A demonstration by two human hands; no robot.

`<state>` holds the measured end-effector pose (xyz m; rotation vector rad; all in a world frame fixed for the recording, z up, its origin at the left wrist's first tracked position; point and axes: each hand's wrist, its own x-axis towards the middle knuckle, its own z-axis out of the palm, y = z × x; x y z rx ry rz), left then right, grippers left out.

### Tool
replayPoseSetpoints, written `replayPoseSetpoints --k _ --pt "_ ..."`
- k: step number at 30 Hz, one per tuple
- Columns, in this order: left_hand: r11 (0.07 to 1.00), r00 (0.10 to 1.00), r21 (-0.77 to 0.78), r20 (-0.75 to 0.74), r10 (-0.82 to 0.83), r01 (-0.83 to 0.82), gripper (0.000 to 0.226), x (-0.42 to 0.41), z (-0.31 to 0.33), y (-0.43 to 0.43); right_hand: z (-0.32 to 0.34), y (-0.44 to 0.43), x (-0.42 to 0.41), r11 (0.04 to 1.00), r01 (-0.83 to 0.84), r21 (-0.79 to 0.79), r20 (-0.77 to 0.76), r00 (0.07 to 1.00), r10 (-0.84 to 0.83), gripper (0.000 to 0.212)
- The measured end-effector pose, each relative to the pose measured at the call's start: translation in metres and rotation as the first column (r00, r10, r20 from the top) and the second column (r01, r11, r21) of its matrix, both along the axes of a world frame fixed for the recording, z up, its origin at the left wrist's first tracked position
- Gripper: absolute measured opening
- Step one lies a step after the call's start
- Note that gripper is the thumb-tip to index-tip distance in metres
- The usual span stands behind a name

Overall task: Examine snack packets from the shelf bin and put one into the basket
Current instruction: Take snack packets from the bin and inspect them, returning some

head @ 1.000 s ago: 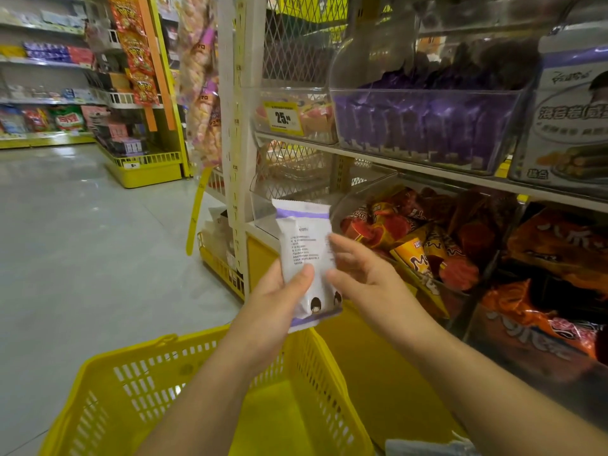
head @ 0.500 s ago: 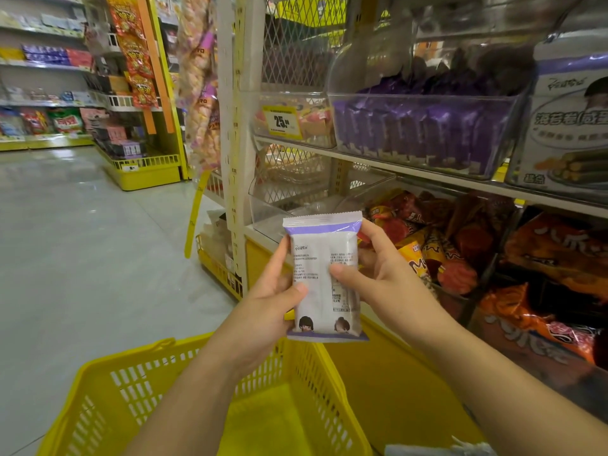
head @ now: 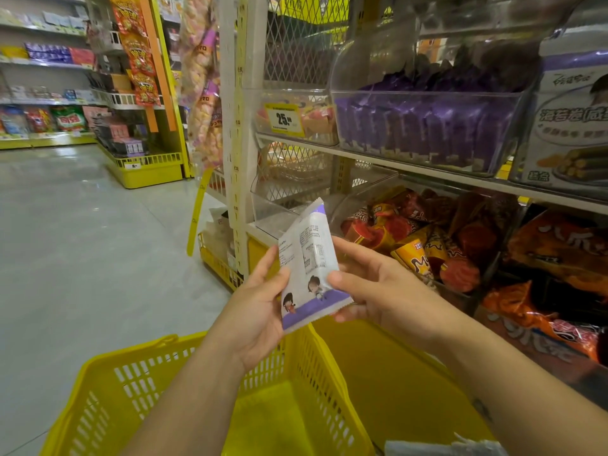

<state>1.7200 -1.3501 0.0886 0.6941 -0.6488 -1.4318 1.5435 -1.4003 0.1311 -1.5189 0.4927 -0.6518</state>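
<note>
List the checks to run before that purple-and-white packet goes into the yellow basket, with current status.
1. Grip: left hand and right hand both pinch the packet at its sides: ok.
2. Packet is held in front of the clear shelf bins, touching none: ok.
3. Basket is below the hands with its open side up: ok.
4. Room inside: the basket floor that shows is bare, though part of it is hidden: ok.
5. Packet over the opening: in this view it sits about over the far rim: cannot tell.
6. Seals intact: the bottom seal looks whole, but the top is turned partly away: cannot tell.
</note>
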Motion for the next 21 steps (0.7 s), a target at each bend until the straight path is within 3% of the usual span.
replayPoseSetpoints --k 5,11,15,18,21 --pt "0.971 0.966 -0.027 0.094 0.241 -0.24 0.048 -0.004 0.005 -0.002 0.0 -0.007 -0.007 1.0 0.026 -0.012 -0.056 0.998 -0.026 0.044" --pt "0.918 0.891 -0.131 0.223 0.396 -0.375 0.049 -0.014 0.001 -0.002 0.004 -0.009 -0.015 0.999 0.048 0.009 -0.138 0.989 -0.046 0.047" --pt "0.915 0.869 -0.22 0.302 0.393 -0.337 0.036 -0.018 0.0 -0.003 0.005 -0.004 -0.014 0.998 0.055 -0.015 -0.124 0.991 -0.056 0.037" --pt "0.951 0.897 -0.177 0.325 0.301 -0.255 0.038 -0.019 -0.002 -0.006 0.006 0.001 -0.007 0.995 0.053 -0.086 -0.092 0.994 -0.061 0.036" --pt "0.948 0.824 -0.167 0.468 0.319 -0.272 0.031 -0.02 -0.003 -0.005 0.003 0.005 -0.001 0.942 0.128 -0.31 -0.146 0.973 -0.18 0.031"
